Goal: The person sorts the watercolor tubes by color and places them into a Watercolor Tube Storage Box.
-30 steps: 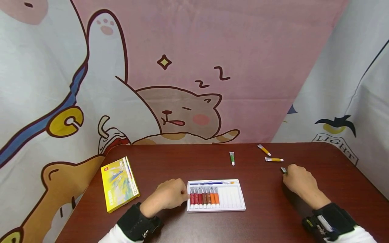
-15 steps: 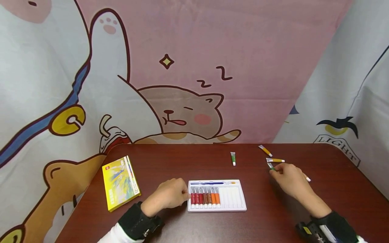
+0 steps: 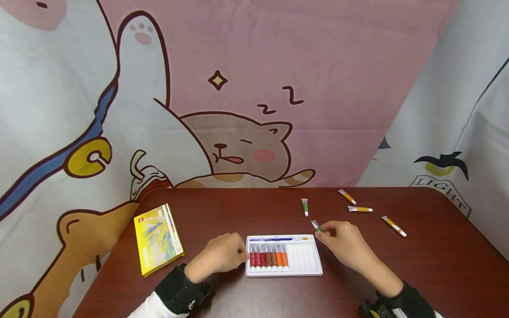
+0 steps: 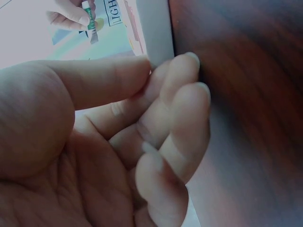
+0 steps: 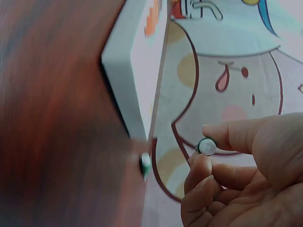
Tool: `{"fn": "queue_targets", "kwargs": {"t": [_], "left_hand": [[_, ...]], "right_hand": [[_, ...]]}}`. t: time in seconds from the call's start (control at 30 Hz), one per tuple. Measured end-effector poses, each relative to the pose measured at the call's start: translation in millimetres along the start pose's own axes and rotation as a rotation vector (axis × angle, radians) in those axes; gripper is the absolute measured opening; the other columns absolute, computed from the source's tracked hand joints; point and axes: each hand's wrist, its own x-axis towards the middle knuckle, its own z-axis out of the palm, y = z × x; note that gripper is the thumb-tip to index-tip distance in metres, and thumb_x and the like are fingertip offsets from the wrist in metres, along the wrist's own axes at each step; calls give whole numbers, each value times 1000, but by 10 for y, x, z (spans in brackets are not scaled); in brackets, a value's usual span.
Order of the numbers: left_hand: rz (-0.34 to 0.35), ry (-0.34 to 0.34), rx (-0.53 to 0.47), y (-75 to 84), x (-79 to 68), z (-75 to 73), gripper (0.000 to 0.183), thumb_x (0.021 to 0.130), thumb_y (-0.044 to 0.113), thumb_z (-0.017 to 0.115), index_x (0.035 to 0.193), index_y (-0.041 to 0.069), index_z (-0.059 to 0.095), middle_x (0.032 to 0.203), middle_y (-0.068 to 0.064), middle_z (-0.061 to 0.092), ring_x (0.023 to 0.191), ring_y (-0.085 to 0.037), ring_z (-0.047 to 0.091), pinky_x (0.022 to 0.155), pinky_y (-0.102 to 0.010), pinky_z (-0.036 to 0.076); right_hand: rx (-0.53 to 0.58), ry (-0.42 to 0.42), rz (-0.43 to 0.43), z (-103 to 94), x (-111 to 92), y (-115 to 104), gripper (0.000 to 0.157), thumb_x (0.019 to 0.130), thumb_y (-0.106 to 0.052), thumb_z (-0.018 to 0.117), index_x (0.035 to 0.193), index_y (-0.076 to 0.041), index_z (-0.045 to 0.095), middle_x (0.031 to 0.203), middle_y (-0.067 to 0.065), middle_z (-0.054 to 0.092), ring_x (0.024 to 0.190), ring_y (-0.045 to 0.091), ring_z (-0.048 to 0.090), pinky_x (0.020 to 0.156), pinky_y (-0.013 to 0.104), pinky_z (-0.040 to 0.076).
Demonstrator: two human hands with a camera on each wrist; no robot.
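Observation:
In the head view my left hand (image 3: 218, 252) is at the left edge of a white plastic paint tray (image 3: 304, 270), thumb and forefinger pinching its rim. The left wrist view shows its other fingers curled beside the tray wall (image 4: 158, 28). My right hand (image 3: 347, 243) pinches a green paint tube (image 3: 316, 225) between thumb and forefinger at the tray's upper right corner. Its white cap (image 5: 207, 147) faces the right wrist camera. Red, brown and orange paint tubes (image 3: 268, 258) lie side by side in the tray's left slots, below a blue paintbrush (image 3: 274, 239).
Another green tube (image 3: 305, 207) lies behind the tray. Three yellowish tubes lie to the right, among them an ochre tube (image 3: 394, 226) and a yellow tube (image 3: 360, 209). A yellow box (image 3: 159, 240) lies at the left. A printed cloth (image 3: 334, 88) hangs behind the table.
My right hand has picked up the green tube at the right and carried it left to the tray's corner, uncovering the ochre tube. My left hand stays at the tray's edge.

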Motion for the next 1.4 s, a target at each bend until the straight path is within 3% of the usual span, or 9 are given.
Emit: {"fn": "queue_targets", "kwargs": {"t": [0.37, 0.53, 0.7, 0.9, 1.13, 1.4], "left_hand": [[-15, -7, 3, -28, 5, 10, 35, 87, 28, 65, 52, 24, 60, 47, 10, 50, 46, -10, 46, 44, -31, 34], [-12, -5, 3, -24, -9, 11, 34, 86, 28, 65, 53, 25, 60, 48, 10, 51, 47, -10, 46, 45, -32, 35], [-22, -7, 10, -29, -4, 7, 34, 86, 29, 65, 53, 25, 60, 48, 10, 50, 48, -11, 46, 45, -32, 35], [-12, -8, 1, -17, -1, 4, 36, 87, 27, 65, 51, 24, 59, 47, 10, 50, 46, -10, 45, 44, -31, 34], [-27, -20, -9, -10, 13, 0, 36, 87, 28, 65, 51, 22, 60, 46, 10, 50, 45, -10, 46, 44, -31, 33], [-18, -18, -9, -2, 19, -4, 37, 87, 27, 65, 51, 22, 60, 46, 9, 48, 44, -10, 45, 42, -30, 32]], "right_hand": [[81, -57, -18, 341, -25, -267, 7, 82, -16, 70, 82, -9, 68, 63, -2, 52, 49, 7, 39, 44, 23, 32], [46, -62, -64, 460, -58, -325, 7, 81, -16, 71, 77, -11, 68, 56, -6, 46, 45, 4, 33, 43, 22, 27], [-33, -65, -109, 543, -101, -364, 17, 79, -17, 71, 65, -18, 62, 51, -10, 35, 47, 5, 30, 44, 24, 22], [-37, -82, -97, 593, -131, -383, 33, 78, -17, 70, 52, -20, 50, 49, -13, 26, 46, 3, 23, 43, 23, 20], [-80, -79, -76, 630, -153, -397, 27, 73, -16, 71, 51, -22, 55, 47, -14, 34, 44, 5, 30, 41, 24, 25], [-76, -84, -91, 649, -135, -384, 40, 74, -26, 77, 45, -23, 50, 43, -16, 37, 41, 3, 33, 40, 24, 29]]}}
